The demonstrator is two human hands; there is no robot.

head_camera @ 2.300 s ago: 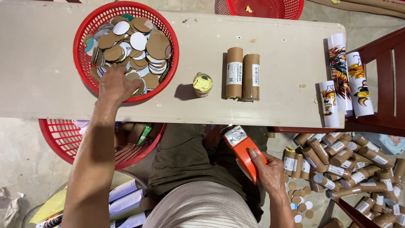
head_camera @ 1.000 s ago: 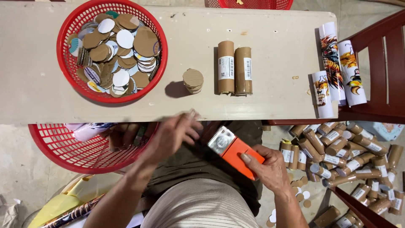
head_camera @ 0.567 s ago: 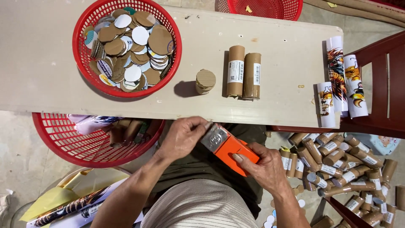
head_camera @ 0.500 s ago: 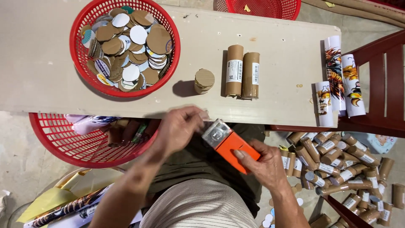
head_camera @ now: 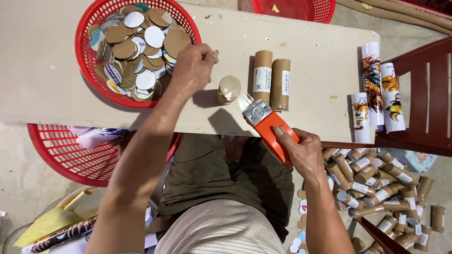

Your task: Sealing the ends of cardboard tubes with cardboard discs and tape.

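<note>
Tape dispenser (head_camera: 270, 129) gripped in right hand (head_camera: 303, 153); left hand (head_camera: 193, 68) pinches tape strip (head_camera: 214, 54) above short tube (head_camera: 229, 89) on desk (head_camera: 42, 89).

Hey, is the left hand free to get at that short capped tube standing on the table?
Probably yes. The left hand sits at the basket rim, right beside the short capped tube, with bare table between. Its fingers seem to pinch something small, so the grip may not be free.

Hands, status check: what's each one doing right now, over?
Left hand pinching clear tape over the short tube, beside the red basket. Right hand gripping orange tape dispenser. Two brown tubes close by; nothing blocking.
</note>
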